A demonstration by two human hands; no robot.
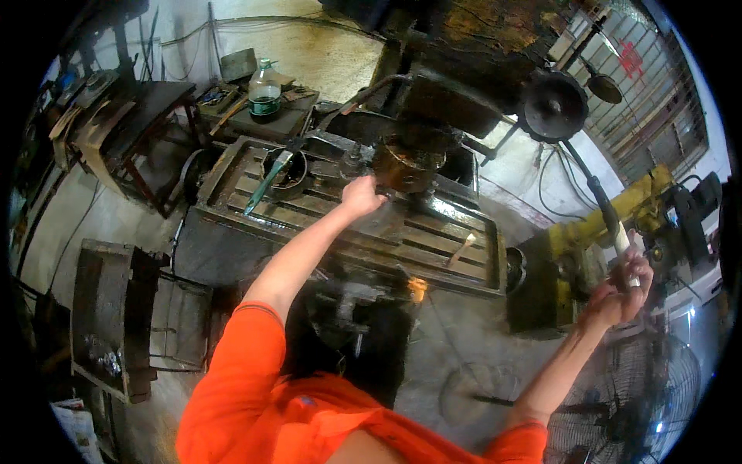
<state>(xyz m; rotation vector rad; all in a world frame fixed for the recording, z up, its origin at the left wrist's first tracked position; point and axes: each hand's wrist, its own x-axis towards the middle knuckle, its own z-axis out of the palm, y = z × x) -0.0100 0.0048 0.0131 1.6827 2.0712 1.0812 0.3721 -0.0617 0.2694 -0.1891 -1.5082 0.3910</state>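
My right hand (624, 284) is closed round the pale grip of a long dark lever (593, 185). That lever runs up to a round black hub (553, 106) on the right of a dark machine (456, 100). My left arm reaches forward over a slotted metal machine table (348, 249). At its middle, my left hand (363, 197) has its fingers curled just below a rusty brown round part (410, 166); what they grip is too small to make out. Left of this hand, a green-handled brush (268, 185) lies across a round pot (292, 172) of dark stuff.
A small pale brush (464, 249) lies on the table's right side. Behind on the left stands a clear bottle (264, 93) on a bench. An open metal box (100, 317) is at lower left. A yellow machine (607, 209) and a caged fan (618, 410) are on the right.
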